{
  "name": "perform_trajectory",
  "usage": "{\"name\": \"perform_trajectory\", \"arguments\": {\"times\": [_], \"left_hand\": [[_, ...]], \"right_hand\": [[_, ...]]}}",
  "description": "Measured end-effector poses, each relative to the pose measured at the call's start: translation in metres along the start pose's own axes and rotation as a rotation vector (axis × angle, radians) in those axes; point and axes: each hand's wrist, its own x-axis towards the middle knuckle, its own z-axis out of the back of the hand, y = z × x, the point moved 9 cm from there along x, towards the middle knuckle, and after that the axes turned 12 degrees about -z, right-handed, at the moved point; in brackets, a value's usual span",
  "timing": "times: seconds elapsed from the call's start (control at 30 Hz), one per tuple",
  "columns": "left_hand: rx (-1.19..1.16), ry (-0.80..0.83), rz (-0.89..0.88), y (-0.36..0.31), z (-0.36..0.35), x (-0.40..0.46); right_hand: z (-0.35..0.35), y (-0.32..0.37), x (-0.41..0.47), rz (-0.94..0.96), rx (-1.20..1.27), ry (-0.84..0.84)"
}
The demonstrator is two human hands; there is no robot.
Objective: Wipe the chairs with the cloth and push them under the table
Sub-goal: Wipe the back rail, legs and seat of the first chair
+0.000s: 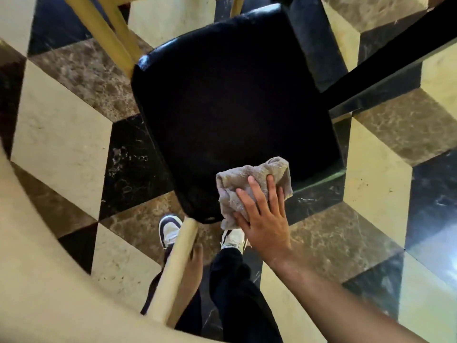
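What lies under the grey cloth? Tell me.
The cloth lies on the near edge of the black chair seat, pressed flat by the right hand. One corner overhangs the edge. The covered seat patch is hidden.

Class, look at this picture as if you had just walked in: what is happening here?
A person is wiping a chair. The right hand presses a grey cloth flat-fingered on the near edge of the black seat. The left hand holds a pale wooden part of the chair frame below the seat, seemingly to steady it. The chair stands on a patterned tile floor, with a dark table edge at upper right; it is not yet pushed under.
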Motion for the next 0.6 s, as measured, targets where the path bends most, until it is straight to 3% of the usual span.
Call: {"name": "perform_trajectory", "arguments": {"times": [0.13,0.33,0.47,0.6], "left_hand": [[-0.021,-0.08,-0.075,-0.042,-0.045,-0.014],[-0.109,-0.199,-0.161,-0.098,-0.066,-0.016],[-0.107,-0.148,-0.189,-0.12,-0.077,-0.013],[-0.076,-0.114,-0.16,-0.128,-0.084,-0.003]], "right_hand": [[-0.004,-0.039,-0.015,-0.442,0.294,0.053],[0.009,-0.062,0.015,-0.93,0.695,-0.16],[0.027,-0.112,0.035,-1.159,0.697,-0.278],[0.045,-0.178,0.072,-1.144,0.465,-0.157]]}}
